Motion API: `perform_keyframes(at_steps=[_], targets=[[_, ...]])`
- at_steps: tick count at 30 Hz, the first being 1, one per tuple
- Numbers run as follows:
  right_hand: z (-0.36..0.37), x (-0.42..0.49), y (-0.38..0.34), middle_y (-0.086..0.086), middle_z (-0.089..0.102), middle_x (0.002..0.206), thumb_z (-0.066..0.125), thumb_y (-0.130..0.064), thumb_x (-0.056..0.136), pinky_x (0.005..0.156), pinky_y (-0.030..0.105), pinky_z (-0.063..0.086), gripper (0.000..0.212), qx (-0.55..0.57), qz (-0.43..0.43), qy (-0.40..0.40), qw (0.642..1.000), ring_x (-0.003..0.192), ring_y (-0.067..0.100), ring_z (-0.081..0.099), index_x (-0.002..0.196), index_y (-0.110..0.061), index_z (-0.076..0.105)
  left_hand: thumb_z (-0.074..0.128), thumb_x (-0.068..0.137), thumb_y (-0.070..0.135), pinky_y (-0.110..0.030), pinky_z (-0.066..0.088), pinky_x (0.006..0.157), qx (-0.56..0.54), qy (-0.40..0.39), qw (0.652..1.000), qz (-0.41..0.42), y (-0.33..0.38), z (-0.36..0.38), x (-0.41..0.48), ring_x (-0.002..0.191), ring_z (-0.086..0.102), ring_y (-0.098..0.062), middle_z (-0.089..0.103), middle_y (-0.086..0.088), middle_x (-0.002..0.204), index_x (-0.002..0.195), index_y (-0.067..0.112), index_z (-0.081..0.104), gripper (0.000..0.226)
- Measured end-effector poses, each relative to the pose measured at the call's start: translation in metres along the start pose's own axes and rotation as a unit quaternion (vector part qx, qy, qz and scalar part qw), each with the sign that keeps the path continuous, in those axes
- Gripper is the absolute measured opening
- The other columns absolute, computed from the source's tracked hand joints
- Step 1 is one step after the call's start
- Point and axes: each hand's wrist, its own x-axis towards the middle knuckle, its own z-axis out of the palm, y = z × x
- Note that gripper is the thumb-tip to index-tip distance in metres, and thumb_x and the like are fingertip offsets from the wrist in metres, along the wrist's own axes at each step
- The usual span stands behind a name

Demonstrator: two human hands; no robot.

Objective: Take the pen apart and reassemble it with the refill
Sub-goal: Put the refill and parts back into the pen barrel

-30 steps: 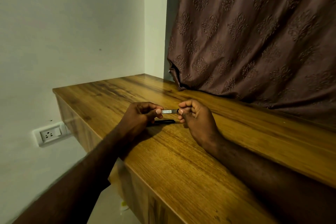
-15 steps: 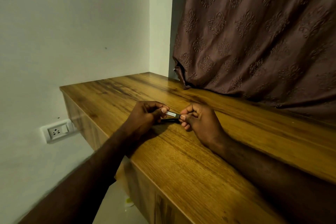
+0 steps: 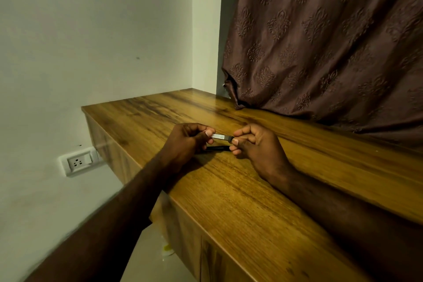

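A pen with a silvery-grey barrel and a dark end (image 3: 220, 137) is held level just above the wooden counter (image 3: 229, 190). My left hand (image 3: 185, 142) pinches its left end between thumb and fingers. My right hand (image 3: 254, 144) pinches the dark right end with thumb and forefinger. Under the pen, a thin black pen part (image 3: 217, 148) lies on the counter between my hands; its ends are hidden by my fingers.
A brown patterned curtain (image 3: 320, 41) hangs over the counter's back right. The white wall (image 3: 91, 41) borders the left, with a socket (image 3: 79, 163) below counter level. The counter's front edge runs diagonally under my left forearm.
The view shifted slightly. Both hands keep their pinch on the pen, which went from tilted back to nearly level; the black part stays on the counter.
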Motion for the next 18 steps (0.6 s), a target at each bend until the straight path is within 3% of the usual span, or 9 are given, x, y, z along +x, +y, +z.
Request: perform_keyframes(at_steps=[4,10,13,18], targets=[[0.002,-0.001,-0.001,0.007,0.069,0.071,0.057,0.002,0.09,0.067,0.04,0.056,0.02,-0.013,-0.012,0.009,1.0,0.063,0.016,0.066,0.085,-0.017,0.061,0.06,0.09,0.009,-0.018,0.048,0.059,-0.021,-0.018,1.0,-0.015,-0.001,-0.002,0.0,0.058,0.053,-0.008,0.065,-0.002,0.066,0.093,-0.002,0.07,0.015],[0.002,0.001,0.001,0.006,0.069,0.072,0.056,0.002,0.091,0.064,0.029,0.055,0.019,-0.004,-0.019,0.018,1.0,0.063,0.014,0.064,0.086,-0.015,0.061,0.061,0.089,0.009,-0.018,0.048,0.058,-0.013,-0.023,0.999,-0.021,-0.002,-0.003,0.0,0.056,0.053,-0.007,0.065,-0.004,0.067,0.086,0.004,0.071,0.012],[0.005,0.004,0.001,0.007,0.069,0.08,0.054,0.0,0.093,0.061,0.026,0.053,0.015,0.001,-0.02,0.025,1.0,0.067,0.015,0.063,0.095,-0.014,0.061,0.061,0.09,0.013,-0.019,0.048,0.055,-0.005,0.023,1.0,0.002,-0.001,-0.004,0.001,0.057,0.054,-0.008,0.066,-0.004,0.07,0.088,0.002,0.069,0.014],[0.004,0.003,0.006,0.004,0.071,0.089,0.055,-0.008,0.093,0.068,0.032,0.055,0.015,-0.097,-0.047,0.04,0.993,0.076,0.014,0.066,0.101,-0.018,0.063,0.052,0.096,0.013,-0.018,0.048,0.058,0.08,0.161,0.984,-0.008,-0.014,-0.022,0.02,0.071,0.061,-0.01,0.068,-0.005,0.086,0.101,0.011,0.06,0.009]])
